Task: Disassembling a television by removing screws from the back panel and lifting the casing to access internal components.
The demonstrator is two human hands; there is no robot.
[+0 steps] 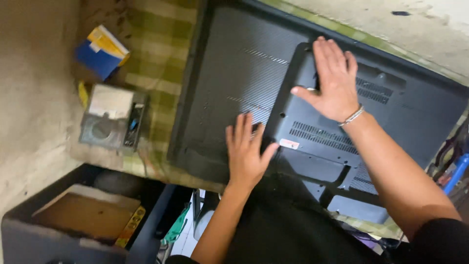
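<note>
A flat television (229, 73) lies face down on a green checked cloth (156, 58), its dark ribbed back cover up. My left hand (245, 151) rests flat with fingers spread on the ribbed panel, near the lower edge of the raised central cover (317, 132). My right hand (333, 80), with a thin bracelet at the wrist, presses flat on the upper part of that raised cover, beside a row of vent slots (373, 90). Neither hand holds anything.
A grey analogue meter (112, 117) and a blue and yellow packet (101, 53) lie on the cloth to the left. A dark box holding cardboard (83, 215) stands at the lower left. Cables and a blue object (457, 171) sit at the right edge.
</note>
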